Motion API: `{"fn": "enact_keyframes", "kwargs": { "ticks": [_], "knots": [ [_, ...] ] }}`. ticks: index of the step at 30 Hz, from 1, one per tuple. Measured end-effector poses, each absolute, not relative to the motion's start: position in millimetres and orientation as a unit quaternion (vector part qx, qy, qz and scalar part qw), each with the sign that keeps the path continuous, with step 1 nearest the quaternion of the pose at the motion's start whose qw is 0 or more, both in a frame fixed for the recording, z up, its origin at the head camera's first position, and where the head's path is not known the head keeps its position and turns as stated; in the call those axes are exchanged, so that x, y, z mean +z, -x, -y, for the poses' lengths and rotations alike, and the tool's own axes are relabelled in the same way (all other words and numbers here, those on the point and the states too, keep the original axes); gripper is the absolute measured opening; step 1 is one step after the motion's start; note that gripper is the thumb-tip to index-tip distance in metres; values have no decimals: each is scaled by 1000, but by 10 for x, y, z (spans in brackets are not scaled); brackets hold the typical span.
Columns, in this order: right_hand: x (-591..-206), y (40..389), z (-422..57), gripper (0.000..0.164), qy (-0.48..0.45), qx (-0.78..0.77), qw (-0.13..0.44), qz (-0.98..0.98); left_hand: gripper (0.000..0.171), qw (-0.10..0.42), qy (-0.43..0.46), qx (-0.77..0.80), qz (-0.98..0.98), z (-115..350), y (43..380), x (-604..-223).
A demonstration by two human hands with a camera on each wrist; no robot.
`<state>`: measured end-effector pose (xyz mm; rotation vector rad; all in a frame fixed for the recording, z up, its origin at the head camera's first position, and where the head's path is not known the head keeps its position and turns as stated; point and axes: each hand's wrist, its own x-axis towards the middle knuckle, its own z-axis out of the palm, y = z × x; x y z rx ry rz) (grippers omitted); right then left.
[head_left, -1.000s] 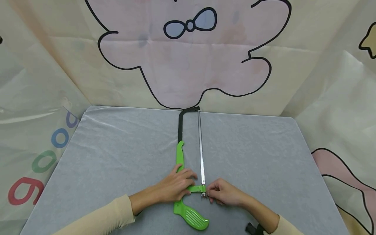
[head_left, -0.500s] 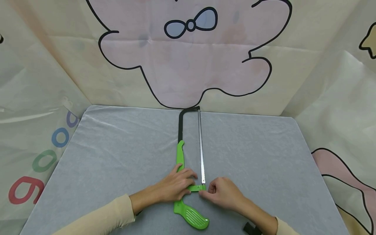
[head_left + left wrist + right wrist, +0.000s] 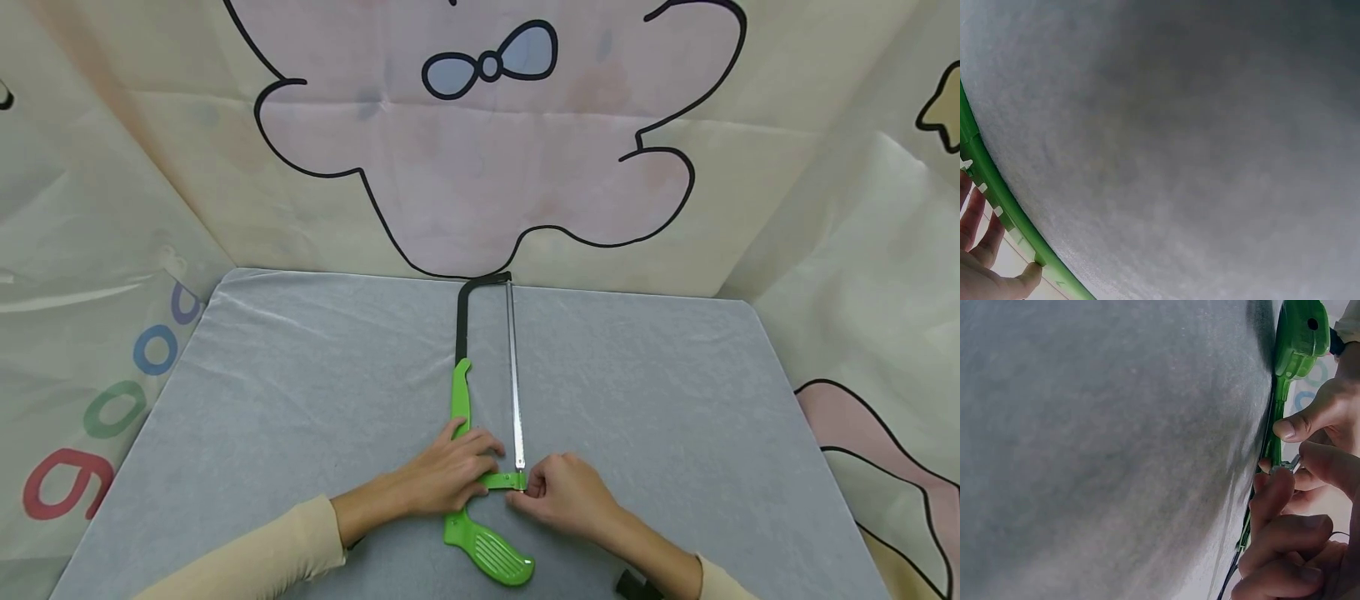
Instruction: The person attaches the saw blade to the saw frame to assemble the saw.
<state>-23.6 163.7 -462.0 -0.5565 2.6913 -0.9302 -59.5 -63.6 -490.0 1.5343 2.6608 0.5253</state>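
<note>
On the left, my left hand [image 3: 444,477] grips the hacksaw [image 3: 461,392] lying on the grey cloth [image 3: 345,383], thumb and parted fingers about its green crossbar [image 3: 506,481]. Next, the silver blade [image 3: 515,383], and at its near end my right hand [image 3: 567,493] pinches the wing nut [image 3: 1294,464] between thumb and forefinger.

The surface [image 3: 645,392] beneath the fingers [image 3: 486,442] is grey and velvety. Ahead of them stands a creased cream back wall [image 3: 787,67], printed with a pink figure [image 3: 465,167] wearing a blue bow [image 3: 489,67]. The pale left wall [image 3: 75,225], left of the fingers, bears coloured letters [image 3: 32,487]; the right wall [image 3: 847,267], to their right, shows a yellow star [image 3: 947,108] and a pink shape [image 3: 862,429].
</note>
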Motion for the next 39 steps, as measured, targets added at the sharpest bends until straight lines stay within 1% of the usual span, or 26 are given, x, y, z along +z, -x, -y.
{"fn": "enact_keyframes", "kwargs": {
  "ticks": [6,10,13,18,20,22,28,35,37,39],
  "knots": [
    [-4629,233,-1646,41,185,-334,134,-915,18,14,-492,170,-854,636,598,-4902],
    [-4656,250,-1688,38,188,-379,171,-890,18,23,-490,174,-854,637,601,-4901],
    [-4690,282,-1736,36,186,-432,224,-854,18,30,-488,179,-854,636,602,-4893],
    [-4762,334,-1825,36,139,-533,345,-760,19,40,-486,184,-853,637,603,-4881],
    [-4785,343,-1852,36,115,-559,380,-728,19,42,-485,186,-853,638,602,-4878],
    [-4806,345,-1868,36,98,-572,402,-708,19,42,-486,186,-853,640,601,-4876],
    [-4837,345,-1902,36,72,-591,428,-680,18,44,-485,185,-854,637,602,-4882],
    [-4837,345,-1905,31,68,-592,435,-675,18,49,-484,185,-854,633,606,-4882],
    [-4826,342,-1892,31,75,-580,421,-693,18,49,-484,186,-853,634,606,-4882],
    [-4806,335,-1872,31,100,-555,380,-733,18,47,-485,187,-853,636,606,-4883]
  ]
}}
